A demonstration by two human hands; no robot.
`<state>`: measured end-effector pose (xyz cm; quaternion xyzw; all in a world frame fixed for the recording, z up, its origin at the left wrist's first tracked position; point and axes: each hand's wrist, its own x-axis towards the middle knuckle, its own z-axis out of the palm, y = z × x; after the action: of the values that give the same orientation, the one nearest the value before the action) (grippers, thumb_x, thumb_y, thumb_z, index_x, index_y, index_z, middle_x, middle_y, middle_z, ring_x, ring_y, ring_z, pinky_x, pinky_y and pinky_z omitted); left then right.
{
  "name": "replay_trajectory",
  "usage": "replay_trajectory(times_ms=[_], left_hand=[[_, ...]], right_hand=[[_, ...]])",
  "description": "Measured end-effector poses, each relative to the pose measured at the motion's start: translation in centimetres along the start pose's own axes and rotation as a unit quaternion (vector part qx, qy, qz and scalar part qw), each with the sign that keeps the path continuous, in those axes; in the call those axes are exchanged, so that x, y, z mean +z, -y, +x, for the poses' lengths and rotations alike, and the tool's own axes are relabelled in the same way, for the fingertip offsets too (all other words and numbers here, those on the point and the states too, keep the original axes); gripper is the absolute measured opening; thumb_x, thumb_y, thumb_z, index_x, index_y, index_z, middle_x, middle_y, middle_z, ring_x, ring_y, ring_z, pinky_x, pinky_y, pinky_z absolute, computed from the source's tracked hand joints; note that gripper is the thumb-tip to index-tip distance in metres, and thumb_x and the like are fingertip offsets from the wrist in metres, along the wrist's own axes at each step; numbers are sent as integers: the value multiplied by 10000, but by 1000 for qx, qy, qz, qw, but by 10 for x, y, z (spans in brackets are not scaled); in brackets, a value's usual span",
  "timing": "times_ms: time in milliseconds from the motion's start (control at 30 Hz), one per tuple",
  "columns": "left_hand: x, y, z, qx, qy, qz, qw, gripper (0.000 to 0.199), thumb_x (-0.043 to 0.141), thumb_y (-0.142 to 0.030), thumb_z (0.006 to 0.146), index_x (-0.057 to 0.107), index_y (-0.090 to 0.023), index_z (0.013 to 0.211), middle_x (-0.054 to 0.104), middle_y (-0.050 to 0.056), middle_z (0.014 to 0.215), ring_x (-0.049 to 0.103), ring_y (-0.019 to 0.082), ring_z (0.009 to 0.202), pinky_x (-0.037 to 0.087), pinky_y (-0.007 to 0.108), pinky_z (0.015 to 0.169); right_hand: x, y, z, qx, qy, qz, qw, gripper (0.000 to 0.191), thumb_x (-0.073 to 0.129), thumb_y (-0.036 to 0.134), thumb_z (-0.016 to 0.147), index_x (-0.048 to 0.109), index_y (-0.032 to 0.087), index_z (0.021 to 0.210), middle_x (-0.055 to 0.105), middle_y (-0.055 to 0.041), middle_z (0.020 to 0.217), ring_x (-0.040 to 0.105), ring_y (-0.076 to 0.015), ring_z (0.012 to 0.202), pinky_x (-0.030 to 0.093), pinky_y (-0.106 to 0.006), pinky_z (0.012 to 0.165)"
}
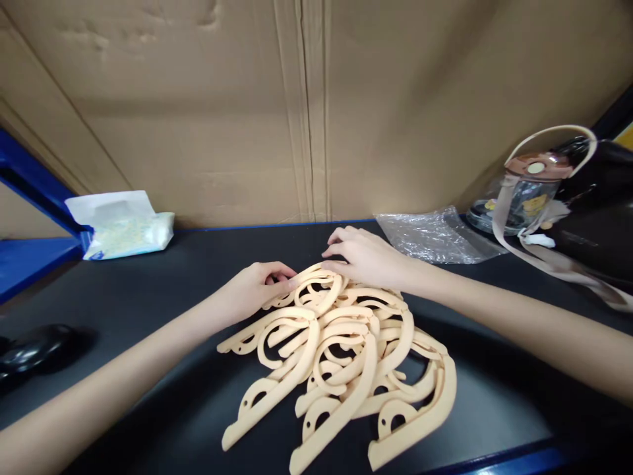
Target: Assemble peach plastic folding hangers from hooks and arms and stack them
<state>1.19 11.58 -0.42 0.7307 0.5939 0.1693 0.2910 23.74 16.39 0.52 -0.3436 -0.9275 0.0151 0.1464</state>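
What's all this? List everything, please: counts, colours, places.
Curved plastic pieces: many, cream, centre
Flat tabletop: one, black, beneath
Crinkled plastic bag: one, clear, back right
Strapped bottle: one, clear and brownish, right
Bulky glossy item: one, black, right edge
Soft plastic packet: one, white, back left
Rounded glossy object: one, black, left edge
Cardboard backing: count unclear, brown, behind
Metal frame: one, blue, left
Left hand: one, bare, pieces' back edge
Right hand: one, bare, pieces' back edge

Cardboard backing (198,119) behind black tabletop (494,396). At left, soft pale packet (126,231) beside blue frame (34,185); nearer, glossy black thing (42,346), maybe computer mouse. At right, crumpled clear plastic (435,237), strapped bottle (531,188), bulky black object (603,218).
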Motion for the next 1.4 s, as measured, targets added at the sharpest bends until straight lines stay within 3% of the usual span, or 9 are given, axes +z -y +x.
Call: replay_trajectory(times_ms=[167, 400, 600, 767, 900, 1033, 1133, 1267, 1400], left_hand=[[0, 0, 5, -21, -21, -146, 989, 502, 611, -596, 736, 639, -161, 986, 656, 49, 849, 580, 203, 776, 416, 290, 657], [-2, -1, 4, -55, -64, -224, 971, 520, 641, -527, 774, 559, -191, 1162, 652, 75, 1094, 581, 217, 991, 407, 294, 747], [-13, -46, 2, 78, -152, -286, 943, 451, 549, -530, 861, 605, -171, 1127, 646, 89, 1166, 581, 222, 1068, 433, 321, 874], [-23, -92, 2, 195, -162, -392, 884, 349, 551, -463, 888, 639, -150, 1014, 671, 90, 1069, 626, 227, 1010, 469, 359, 903], [-18, -105, -12, 173, -157, -436, 869, 135, 566, -273, 890, 581, -144, 850, 654, 36, 798, 620, 135, 737, 504, 255, 709], [-10, -107, -27, 118, -126, -464, 869, 148, 429, -210, 953, 522, -151, 855, 381, -69, 508, 338, 49, 410, 324, 148, 408], [-5, -111, -31, 79, -33, -470, 878, 158, 386, -233, 966, 487, -176, 859, 307, -91, 458, 202, 36, 344, 222, 123, 338], [-4, -116, -29, 63, 65, -451, 888, 152, 378, -214, 939, 490, -175, 844, 424, -55, 420, 277, 49, 296, 282, 138, 312], [-5, -111, -24, 70, 55, -434, 897, 231, 366, -232, 930, 520, -153, 777, 508, -5, 459, 432, 91, 323, 389, 181, 330]], right_hand=[[6, -17, 25, 45, 22, 139, 989, 225, 516, 288, 912, 674, 137, 856, 660, -54, 825, 584, -155, 745, 411, -274, 660], [-31, -30, 25, 122, -188, 274, 935, 176, 506, 311, 912, 536, 167, 815, 535, 17, 682, 493, -99, 577, 388, -232, 548], [-68, -15, 18, 110, -297, 233, 919, 230, 387, 408, 976, 491, 209, 923, 520, 34, 669, 473, -82, 490, 355, -221, 493], [-81, 23, 0, 95, -266, 185, 941, 321, 383, 505, 963, 524, 217, 981, 548, 35, 634, 558, -109, 575, 387, -224, 547], [-81, 27, -21, 107, -238, 179, 949, 303, 447, 502, 944, 537, 213, 959, 519, 63, 533, 487, -93, 462, 361, -224, 506], [-85, 12, -38, 122, -244, 111, 956, 285, 501, 479, 926, 571, 206, 884, 462, 65, 481, 387, -96, 424, 318, -255, 489], [-86, 12, -41, 93, -232, 23, 968, 273, 477, 462, 942, 595, 217, 963, 508, 42, 544, 435, -117, 477, 330, -270, 526], [-84, 27, -38, 50, -210, -126, 968, 270, 397, 402, 985, 595, 223, 1027, 656, -22, 790, 554, -154, 601, 297, -270, 532], [-85, 36, -35, 18, -126, -253, 959, 159, 449, 234, 954, 599, 190, 984, 681, -47, 816, 534, -142, 546, 185, -274, 493]])
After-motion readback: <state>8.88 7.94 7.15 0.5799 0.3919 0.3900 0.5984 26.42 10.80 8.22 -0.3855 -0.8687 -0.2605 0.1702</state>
